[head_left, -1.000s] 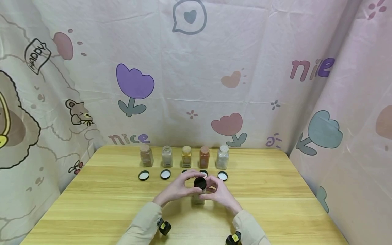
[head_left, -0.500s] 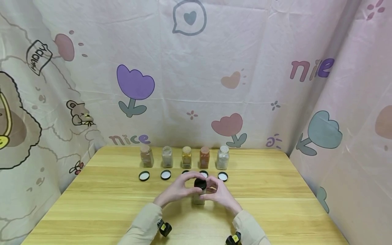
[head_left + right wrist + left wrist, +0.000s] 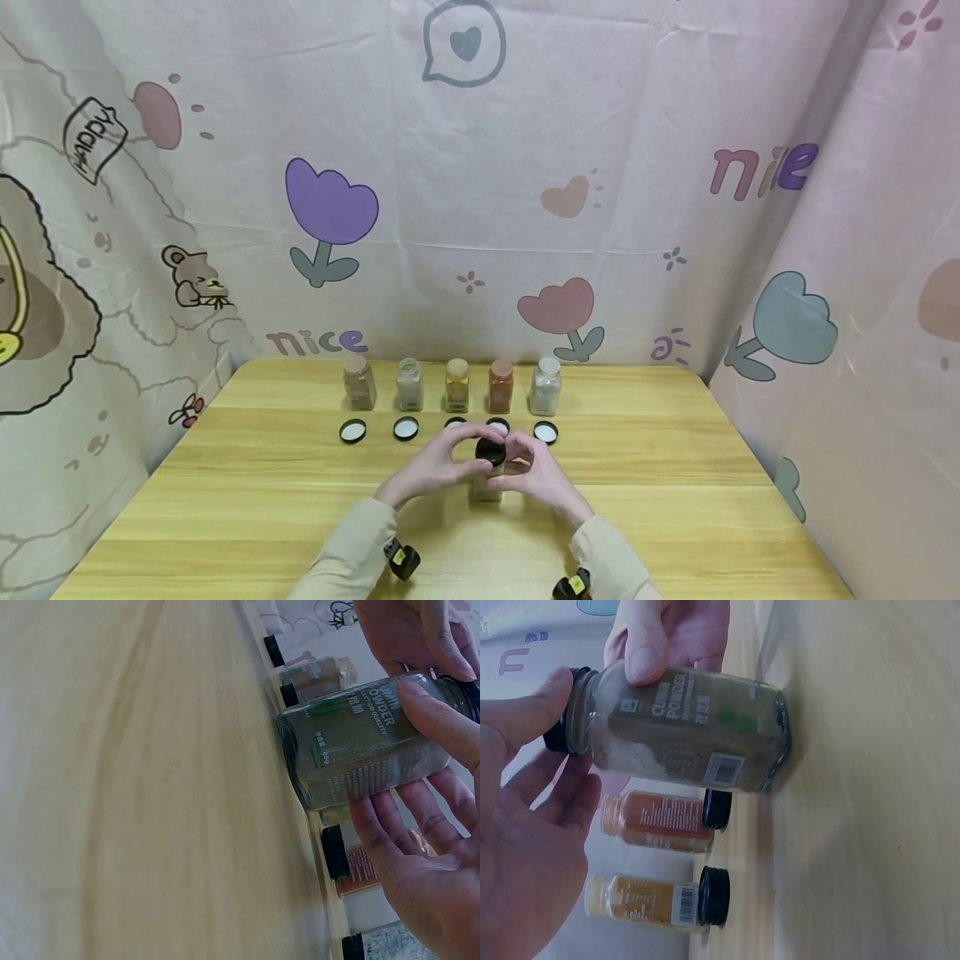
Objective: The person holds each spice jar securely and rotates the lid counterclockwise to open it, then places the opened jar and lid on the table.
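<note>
A glass jar of cumin powder (image 3: 690,724) stands upright near the middle of the table, its label legible in the left wrist view. A black cap (image 3: 491,451) sits on its mouth. My left hand (image 3: 438,460) pinches that cap between thumb and fingers, from the left. On the other side, my right hand (image 3: 542,477) grips the jar's body just below, the thumb (image 3: 431,712) lying across the label and the fingers behind the glass. The base of the jar is right at the tabletop.
Several uncapped spice jars line the table's back edge: brown (image 3: 360,385), pale (image 3: 409,387), yellow (image 3: 457,387), orange-red (image 3: 500,388) and white (image 3: 546,390). Before each lies an upturned black lid, such as the leftmost lid (image 3: 352,431). A printed curtain (image 3: 450,192) hangs behind.
</note>
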Demonstrator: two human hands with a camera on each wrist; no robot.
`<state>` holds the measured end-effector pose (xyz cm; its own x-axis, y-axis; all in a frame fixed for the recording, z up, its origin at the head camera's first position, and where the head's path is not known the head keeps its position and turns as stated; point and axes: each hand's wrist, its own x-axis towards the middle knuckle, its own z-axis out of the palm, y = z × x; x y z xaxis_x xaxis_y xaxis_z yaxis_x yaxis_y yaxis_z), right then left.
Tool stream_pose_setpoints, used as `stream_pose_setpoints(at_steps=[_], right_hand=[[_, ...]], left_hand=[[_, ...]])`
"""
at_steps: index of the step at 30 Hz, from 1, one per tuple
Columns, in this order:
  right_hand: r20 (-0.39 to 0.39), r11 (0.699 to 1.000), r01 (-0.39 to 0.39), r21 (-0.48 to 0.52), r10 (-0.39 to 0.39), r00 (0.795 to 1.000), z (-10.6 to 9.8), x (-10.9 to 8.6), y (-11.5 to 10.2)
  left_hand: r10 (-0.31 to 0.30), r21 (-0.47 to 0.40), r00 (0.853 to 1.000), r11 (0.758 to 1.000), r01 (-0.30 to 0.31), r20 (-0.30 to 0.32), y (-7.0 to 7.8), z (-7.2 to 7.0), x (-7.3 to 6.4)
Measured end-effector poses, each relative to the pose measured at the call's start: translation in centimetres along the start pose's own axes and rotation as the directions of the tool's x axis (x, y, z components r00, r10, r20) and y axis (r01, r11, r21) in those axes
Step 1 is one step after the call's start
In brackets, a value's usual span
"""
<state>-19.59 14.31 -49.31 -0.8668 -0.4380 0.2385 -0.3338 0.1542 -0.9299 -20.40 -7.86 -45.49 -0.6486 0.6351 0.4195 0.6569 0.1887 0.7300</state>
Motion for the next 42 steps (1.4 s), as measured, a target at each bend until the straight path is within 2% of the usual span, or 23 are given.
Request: stream_pose_setpoints(at_steps=[4,7,12,17,21,27,30,35,38,42], right_hand=[[-0.004,1.000,0.002,0.010,-0.002,1.000,-0.01,-0.01,0.06],[-0.003,1.000,-0.005,0.015,0.005,1.000,0.01,-0.02,0.01],[-0.002,1.000,-0.017,0.010,0.017,1.000,0.03,0.02,-0.03],[0.000,1.000,-0.019,0.004,0.019,1.000,0.00,-0.02,-0.08],[0.000,1.000,-0.009,0.009,0.009,1.000,0.02,-0.04,-0.14],[-0.003,0.999,-0.010,0.031,0.010,1.000,0.11,-0.03,-0.22],[-0.005,1.000,-0.010,0.026,0.010,1.000,0.08,0.01,-0.08],[-0.005,1.000,-0.002,0.000,0.002,1.000,-0.02,0.05,0.07],[-0.004,1.000,0.003,-0.010,-0.003,1.000,-0.08,0.05,0.09],[-0.001,1.000,-0.003,-0.001,0.003,1.000,-0.06,0.03,0.10]], left_hand=[[0.042,0.022,0.998,0.999,-0.040,-0.054,-0.06,0.45,0.19],[0.032,0.041,0.997,0.999,-0.029,-0.076,0.06,0.66,0.22],[-0.015,0.019,0.999,1.000,0.015,-0.035,0.33,0.44,0.00],[-0.037,0.003,0.999,0.999,0.037,-0.003,0.58,0.06,-0.09],[-0.025,0.002,0.999,1.000,0.025,-0.037,0.31,0.23,0.00],[0.054,0.045,0.994,0.998,-0.050,-0.091,-0.28,0.81,0.20],[0.039,0.053,0.996,0.998,-0.035,-0.078,-0.21,0.78,0.09],[-0.018,0.024,1.000,1.000,0.019,-0.019,0.03,0.40,-0.16],[-0.018,0.021,1.000,1.000,0.018,-0.006,0.07,0.24,-0.12],[0.013,0.024,0.999,1.000,-0.012,-0.032,-0.03,0.29,0.00]])
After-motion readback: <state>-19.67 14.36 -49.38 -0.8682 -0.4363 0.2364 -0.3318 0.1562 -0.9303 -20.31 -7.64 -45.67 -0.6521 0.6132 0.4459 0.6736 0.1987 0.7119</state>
